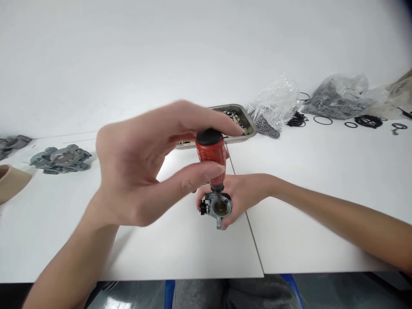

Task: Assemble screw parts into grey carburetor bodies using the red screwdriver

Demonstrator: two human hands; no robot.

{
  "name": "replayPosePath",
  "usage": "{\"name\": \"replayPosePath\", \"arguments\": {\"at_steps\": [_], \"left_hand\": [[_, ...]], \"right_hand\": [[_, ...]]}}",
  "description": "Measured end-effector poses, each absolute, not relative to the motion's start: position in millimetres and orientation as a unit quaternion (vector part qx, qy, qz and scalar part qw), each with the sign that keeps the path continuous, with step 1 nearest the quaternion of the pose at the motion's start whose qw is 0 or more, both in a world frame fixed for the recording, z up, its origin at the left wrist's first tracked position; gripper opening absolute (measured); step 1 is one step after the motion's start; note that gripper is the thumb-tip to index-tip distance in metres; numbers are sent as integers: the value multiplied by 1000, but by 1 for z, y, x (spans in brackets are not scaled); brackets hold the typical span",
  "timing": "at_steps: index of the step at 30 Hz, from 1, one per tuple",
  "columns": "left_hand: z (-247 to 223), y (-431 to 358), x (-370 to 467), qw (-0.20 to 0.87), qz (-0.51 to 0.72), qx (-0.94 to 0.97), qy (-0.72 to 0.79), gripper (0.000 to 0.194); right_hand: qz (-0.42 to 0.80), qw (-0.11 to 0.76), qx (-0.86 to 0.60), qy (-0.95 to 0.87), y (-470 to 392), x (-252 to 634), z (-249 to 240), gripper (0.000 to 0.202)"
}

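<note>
White surface (161, 257), pale wall (128, 51) | left hand (128, 169) curled round screwdriver (210, 152), tip in carburetor (213, 210) opening | right hand (241, 193) clasping carburetor, near surface's front edge | carburetor probably rigid, light, possibly slick; best held by outer body, clear of opening

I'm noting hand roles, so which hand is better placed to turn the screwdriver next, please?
Probably the left hand: it grips the red screwdriver, pointing down into the metal part, which the right hand holds.

This is a workshop — red screwdriver (210, 153), metal tray (252, 128) of small parts (236, 117), bagged components (337, 101) on a white table (309, 165).
</note>
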State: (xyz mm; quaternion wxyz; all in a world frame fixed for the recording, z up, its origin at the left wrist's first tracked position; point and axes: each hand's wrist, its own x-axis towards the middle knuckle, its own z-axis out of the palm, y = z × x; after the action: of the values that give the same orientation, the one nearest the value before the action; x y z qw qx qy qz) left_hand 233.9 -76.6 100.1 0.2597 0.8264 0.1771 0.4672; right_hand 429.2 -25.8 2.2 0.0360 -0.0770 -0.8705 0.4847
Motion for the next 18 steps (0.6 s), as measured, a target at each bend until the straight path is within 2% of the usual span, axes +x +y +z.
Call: {"name": "replayPosePath", "arguments": {"at_steps": [3,6,10,14,18], "left_hand": [[111,-86,247,266,433,827,241,23],[122,-90,260,244,453,824,238,21],[113,-86,261,285,504,798,168,40],[96,-82,253,336,513,785,87,40],[100,-82,249,378,477,781,138,49]], "right_hand": [[504,48,-73,-859,-27,430,4,50],[496,53,-75,-863,-27,430,6,54],[471,39,-75,-878,-26,429,7,52],[484,53,-73,-871,-26,428,2,57],[481,61,-72,-872,-26,429,2,59]]}}
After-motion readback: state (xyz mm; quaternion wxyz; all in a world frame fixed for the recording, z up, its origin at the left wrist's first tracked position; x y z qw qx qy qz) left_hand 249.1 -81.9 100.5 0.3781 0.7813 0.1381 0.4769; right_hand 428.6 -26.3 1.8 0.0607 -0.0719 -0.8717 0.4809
